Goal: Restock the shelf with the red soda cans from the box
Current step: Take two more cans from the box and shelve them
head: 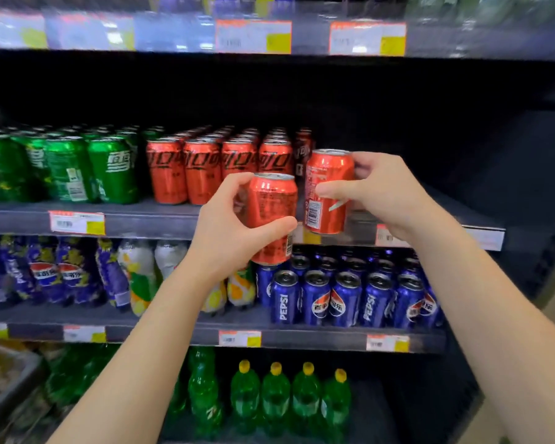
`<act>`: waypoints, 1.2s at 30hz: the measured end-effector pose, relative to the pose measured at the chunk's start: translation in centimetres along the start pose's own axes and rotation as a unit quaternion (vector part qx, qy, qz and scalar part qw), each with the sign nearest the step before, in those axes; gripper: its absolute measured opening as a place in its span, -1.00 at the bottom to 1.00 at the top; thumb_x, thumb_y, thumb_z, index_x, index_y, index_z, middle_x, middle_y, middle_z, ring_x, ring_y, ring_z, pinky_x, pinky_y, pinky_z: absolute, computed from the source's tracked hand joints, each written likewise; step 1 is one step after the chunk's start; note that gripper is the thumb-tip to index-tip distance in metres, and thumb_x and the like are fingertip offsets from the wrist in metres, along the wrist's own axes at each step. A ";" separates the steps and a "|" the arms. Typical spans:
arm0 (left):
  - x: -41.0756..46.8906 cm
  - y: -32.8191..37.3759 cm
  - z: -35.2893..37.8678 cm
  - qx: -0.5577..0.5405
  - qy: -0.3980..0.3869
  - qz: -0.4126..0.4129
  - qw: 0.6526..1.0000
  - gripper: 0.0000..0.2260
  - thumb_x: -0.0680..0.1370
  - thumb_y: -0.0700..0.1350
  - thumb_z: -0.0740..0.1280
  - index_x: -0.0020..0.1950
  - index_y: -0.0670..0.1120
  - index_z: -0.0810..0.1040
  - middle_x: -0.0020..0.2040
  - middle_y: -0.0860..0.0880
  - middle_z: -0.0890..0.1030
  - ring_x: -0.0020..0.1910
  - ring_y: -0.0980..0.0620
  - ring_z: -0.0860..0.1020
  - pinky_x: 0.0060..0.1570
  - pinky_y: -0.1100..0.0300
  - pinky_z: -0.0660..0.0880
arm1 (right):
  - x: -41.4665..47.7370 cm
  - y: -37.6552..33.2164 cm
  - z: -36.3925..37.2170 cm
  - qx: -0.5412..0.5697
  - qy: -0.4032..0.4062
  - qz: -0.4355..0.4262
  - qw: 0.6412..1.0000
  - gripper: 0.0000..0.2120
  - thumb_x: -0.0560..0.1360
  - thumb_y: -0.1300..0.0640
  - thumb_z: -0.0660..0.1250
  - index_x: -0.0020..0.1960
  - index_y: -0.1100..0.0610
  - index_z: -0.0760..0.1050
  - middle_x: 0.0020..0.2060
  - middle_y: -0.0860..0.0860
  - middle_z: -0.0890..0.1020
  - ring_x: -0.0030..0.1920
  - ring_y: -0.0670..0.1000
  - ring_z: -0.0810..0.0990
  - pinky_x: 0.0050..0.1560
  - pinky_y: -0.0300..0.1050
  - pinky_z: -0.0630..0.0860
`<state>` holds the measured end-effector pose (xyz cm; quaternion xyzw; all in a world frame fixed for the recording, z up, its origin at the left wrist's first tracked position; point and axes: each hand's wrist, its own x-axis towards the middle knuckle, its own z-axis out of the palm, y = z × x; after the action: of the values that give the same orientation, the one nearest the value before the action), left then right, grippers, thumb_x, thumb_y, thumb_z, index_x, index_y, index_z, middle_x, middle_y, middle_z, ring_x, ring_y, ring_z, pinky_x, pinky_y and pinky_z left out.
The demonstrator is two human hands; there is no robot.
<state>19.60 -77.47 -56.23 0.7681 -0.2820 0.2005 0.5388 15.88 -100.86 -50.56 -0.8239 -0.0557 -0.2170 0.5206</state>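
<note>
My left hand (225, 229) grips a red soda can (273, 209) upright, in front of the shelf edge (141, 221). My right hand (385, 193) holds a second red soda can (326, 187) a little higher and further right, close to the shelf's front edge. Rows of red soda cans (218, 168) stand on the middle shelf, just left of the held cans. To the right of those rows the shelf (436, 193) is dark and bare. The box is not in view.
Green cans (64, 168) fill the left of the same shelf. Below stand blue Pepsi cans (346, 296) and purple bottles (55, 274). Green bottles (289, 398) line the bottom shelf. Price tags (253, 36) hang on the shelf above.
</note>
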 end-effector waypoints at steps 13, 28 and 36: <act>3.9 -1.2 -0.7 -0.044 -0.014 -0.006 0.999 -0.35 0.29 0.21 0.64 0.31 0.17 0.48 0.13 0.23 0.65 0.11 0.27 0.62 0.11 0.24 0.55 | 9.6 2.3 1.2 -0.002 -0.004 0.046 0.999 -0.61 0.31 0.23 0.64 0.07 0.05 0.62 -0.05 0.00 0.75 -0.03 -0.03 0.73 -0.08 -0.17 0.61; 4.7 -2.0 1.0 -0.062 -0.029 0.003 0.998 -0.43 0.33 0.07 0.66 0.25 0.21 0.51 0.13 0.19 0.66 0.11 0.21 0.63 0.06 0.30 0.54 | 17.3 6.5 2.4 -0.103 0.046 0.081 0.990 -0.19 0.28 0.02 0.67 0.44 0.10 0.42 0.19 0.06 0.64 0.16 0.05 0.64 0.26 0.05 0.56; 4.9 -2.0 1.1 -0.067 -0.023 0.006 0.997 -0.40 0.27 0.16 0.63 0.25 0.24 0.51 0.11 0.20 0.66 0.10 0.21 0.64 0.00 0.37 0.56 | 19.8 7.5 3.1 -0.124 0.060 0.094 0.986 -0.35 0.33 -0.01 0.64 0.35 0.08 0.52 0.21 0.06 0.65 0.17 0.06 0.65 0.28 0.09 0.55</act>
<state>24.57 -79.03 -55.03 0.7328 -0.3115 0.1669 0.5815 37.06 -104.15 -49.73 -0.8690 0.0803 -0.2216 0.4350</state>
